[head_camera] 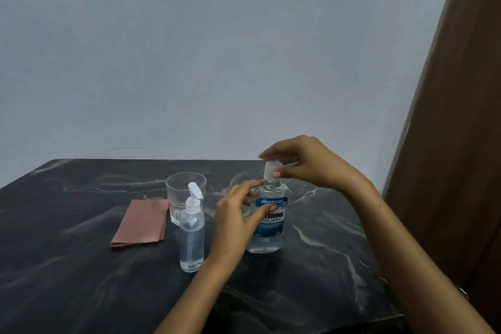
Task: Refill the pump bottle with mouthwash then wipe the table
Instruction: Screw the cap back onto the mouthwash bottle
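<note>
Both hands reach forward, left hand curled and gripping low, right hand pinching above it.

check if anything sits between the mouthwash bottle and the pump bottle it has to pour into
Nothing stands on the table between them. The left hand holding the mouthwash bottle fills part of the gap. The pump bottle has its pump head on, blocking its opening. The glass stands behind.

Dark marbled table, left hand gripping upright mouthwash bottle, right hand pinching its clear cap, pump bottle just left, glass tumbler behind, folded pink cloth further left.
</note>
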